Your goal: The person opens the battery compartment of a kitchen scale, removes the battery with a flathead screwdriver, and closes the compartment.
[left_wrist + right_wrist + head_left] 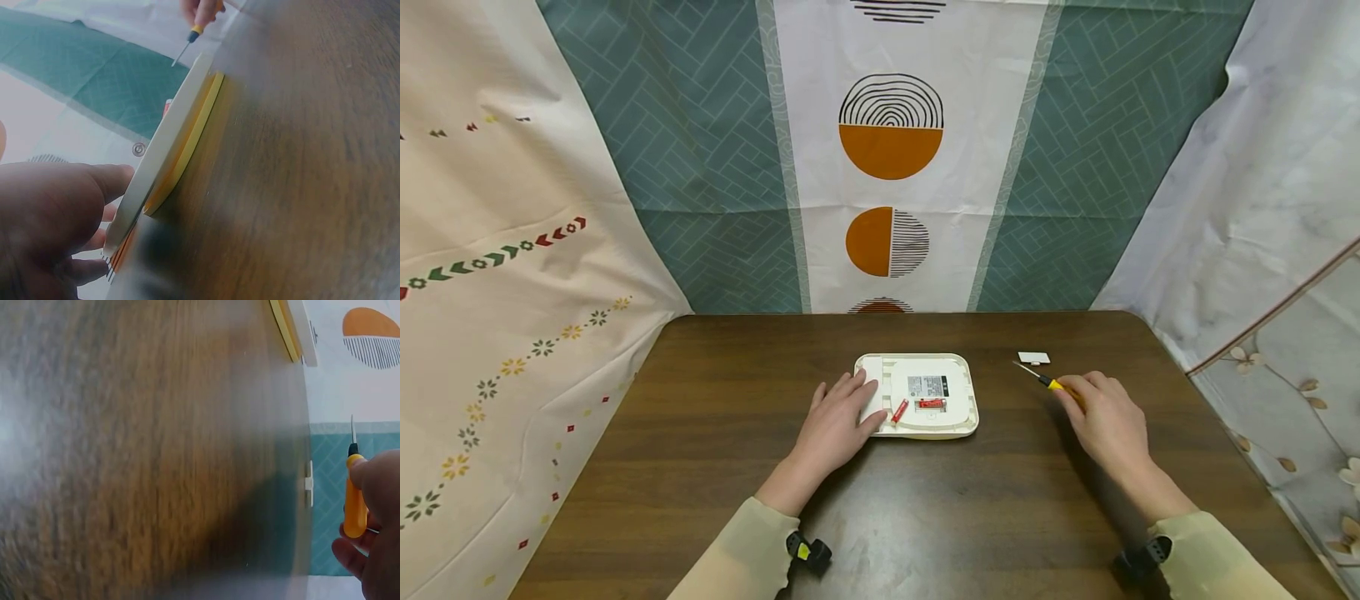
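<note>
- White scale, underside up, lies on a wooden table; left hand rests flat on its edge.
- Red batteries sit in it.
- Right hand grips a yellow screwdriver beside a small white cover.

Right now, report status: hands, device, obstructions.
Left hand flat on the white device, one red battery loose, one seated. Right hand grips screwdriver. Small white cover lies apart; nothing blocking.

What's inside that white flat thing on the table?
The flat white plastic device lies back-up. Inside its open recess sit one red battery and another red battery tilted half out. The left hand covers its left edge, hiding anything there.
</note>
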`<state>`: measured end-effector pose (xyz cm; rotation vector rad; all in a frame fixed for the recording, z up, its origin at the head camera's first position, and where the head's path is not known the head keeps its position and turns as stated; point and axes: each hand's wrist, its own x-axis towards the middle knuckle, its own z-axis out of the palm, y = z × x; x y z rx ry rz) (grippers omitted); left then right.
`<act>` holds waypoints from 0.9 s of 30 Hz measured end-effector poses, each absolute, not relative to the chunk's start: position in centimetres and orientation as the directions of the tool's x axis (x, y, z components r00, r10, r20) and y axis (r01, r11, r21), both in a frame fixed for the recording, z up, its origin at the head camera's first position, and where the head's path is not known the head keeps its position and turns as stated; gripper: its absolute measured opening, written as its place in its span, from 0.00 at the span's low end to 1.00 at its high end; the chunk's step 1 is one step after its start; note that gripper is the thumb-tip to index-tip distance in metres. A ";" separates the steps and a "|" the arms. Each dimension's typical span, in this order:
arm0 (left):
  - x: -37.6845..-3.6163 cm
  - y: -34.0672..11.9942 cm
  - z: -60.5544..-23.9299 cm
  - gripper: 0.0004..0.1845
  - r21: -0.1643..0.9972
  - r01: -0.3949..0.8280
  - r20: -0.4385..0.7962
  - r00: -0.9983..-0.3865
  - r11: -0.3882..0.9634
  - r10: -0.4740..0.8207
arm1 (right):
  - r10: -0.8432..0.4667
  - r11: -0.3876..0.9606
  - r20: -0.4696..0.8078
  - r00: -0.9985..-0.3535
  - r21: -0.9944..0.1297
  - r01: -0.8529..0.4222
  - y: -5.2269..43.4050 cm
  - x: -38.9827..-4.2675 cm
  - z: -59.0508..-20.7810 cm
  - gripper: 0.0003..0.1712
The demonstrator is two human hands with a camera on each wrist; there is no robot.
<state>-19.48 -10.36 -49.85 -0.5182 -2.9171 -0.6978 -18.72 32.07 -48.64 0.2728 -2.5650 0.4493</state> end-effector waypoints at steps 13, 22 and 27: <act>-19.4 -10.3 -49.8 0.32 0.430 0.342 0.164 -0.940 0.835 0.301 | -0.031 0.944 0.454 -0.890 -0.278 -0.175 33.9 -19.3 -49.2 0.12; -19.4 -10.3 -49.8 0.32 0.431 0.339 0.165 -0.941 0.836 0.296 | 0.019 0.950 0.426 -0.905 -0.289 -0.116 34.8 -19.6 -49.6 0.12; -19.4 -10.3 -49.8 0.32 0.431 0.334 0.157 -0.943 0.838 0.295 | 0.042 0.953 0.417 -0.908 -0.290 -0.090 35.2 -19.8 -49.7 0.13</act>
